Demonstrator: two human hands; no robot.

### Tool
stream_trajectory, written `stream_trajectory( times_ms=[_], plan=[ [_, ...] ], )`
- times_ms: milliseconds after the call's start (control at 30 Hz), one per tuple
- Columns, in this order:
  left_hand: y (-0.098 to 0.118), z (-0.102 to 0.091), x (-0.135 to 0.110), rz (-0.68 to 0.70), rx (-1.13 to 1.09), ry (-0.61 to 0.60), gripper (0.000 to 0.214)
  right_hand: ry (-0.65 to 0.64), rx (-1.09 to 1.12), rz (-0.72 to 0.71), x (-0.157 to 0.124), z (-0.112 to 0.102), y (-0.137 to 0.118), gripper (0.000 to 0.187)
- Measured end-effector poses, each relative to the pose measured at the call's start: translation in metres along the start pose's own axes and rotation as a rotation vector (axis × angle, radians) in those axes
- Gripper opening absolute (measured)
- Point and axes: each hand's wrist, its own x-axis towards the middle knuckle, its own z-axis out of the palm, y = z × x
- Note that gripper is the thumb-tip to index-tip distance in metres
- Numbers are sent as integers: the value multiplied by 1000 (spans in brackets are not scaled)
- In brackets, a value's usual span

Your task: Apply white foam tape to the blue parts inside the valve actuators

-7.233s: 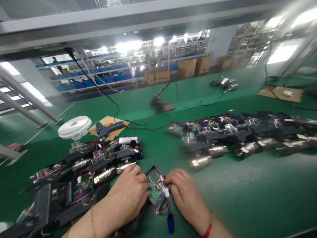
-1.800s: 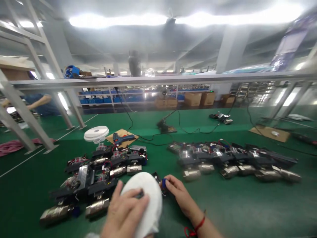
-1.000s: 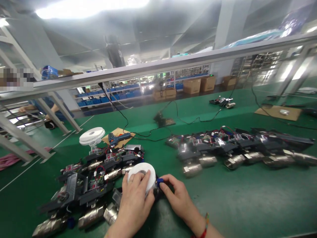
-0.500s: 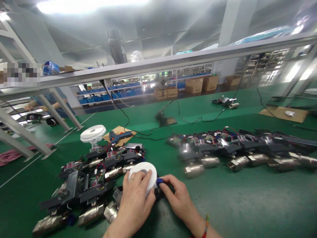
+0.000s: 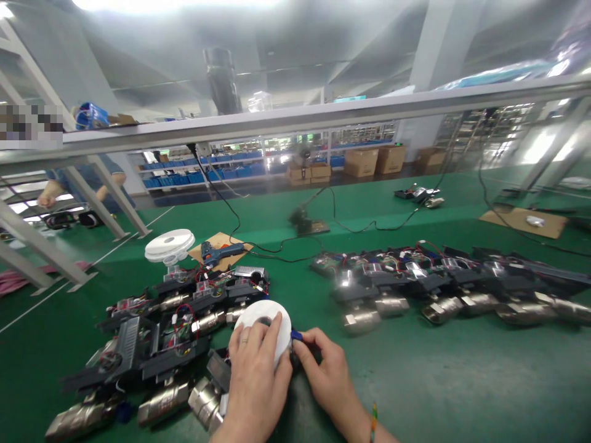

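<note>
My left hand (image 5: 257,372) lies over a white tape roll (image 5: 261,314) and grips it on top of a black unit near the table's front edge. My right hand (image 5: 324,375) sits just to the right of the roll, its fingers pinching a small blue part (image 5: 297,336) at the roll's edge. A metal valve body (image 5: 205,401) lies under my left wrist. The unit beneath the roll is mostly hidden by both hands.
A pile of black wired units with metal valves (image 5: 157,332) lies on the left, and a long row of them (image 5: 443,286) on the right. Further back are another white tape roll (image 5: 168,242), a blue glue gun (image 5: 220,250) on cardboard and a soldering stand (image 5: 305,223). A co-worker's arm (image 5: 54,192) shows far left.
The white tape roll has come down from close to the camera onto the unit. In the last second both hands stay nearly still on it while the view shifts slightly.
</note>
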Motion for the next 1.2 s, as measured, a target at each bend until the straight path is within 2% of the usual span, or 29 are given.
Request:
stream_trajectory(
  times_ms=[133,267,333,467,600,700,800,900,1000,1200],
  plan=[
    [9,-3,-1,-49,-11,172,54,12,110,155,9,2,11,43],
    [10,-30,-1,-183,-146,386,53,3,194,236,14,1,17,48],
    [-1,-47,-4,-214,-138,467,50,-19,220,246,14,-1,16,49],
    [-36,-76,-18,-225,33,573,52,-120,225,228,13,-7,8,45],
    [-55,-84,-33,-218,129,575,51,-270,166,164,16,-18,0,35],
    [-55,-79,-40,-173,139,534,51,-371,87,88,21,-27,-5,25],
    [-54,-70,-41,-100,148,496,54,-479,-57,-57,27,-33,-8,19],
    [-56,-63,-39,-42,142,483,57,-566,-191,-204,33,-32,-11,18],
    [-56,-59,-35,-57,120,484,55,-635,-286,-315,38,-28,-14,17],
    [-57,-54,-38,-91,85,449,57,-789,-422,-367,40,-20,-22,21]
  ],
)
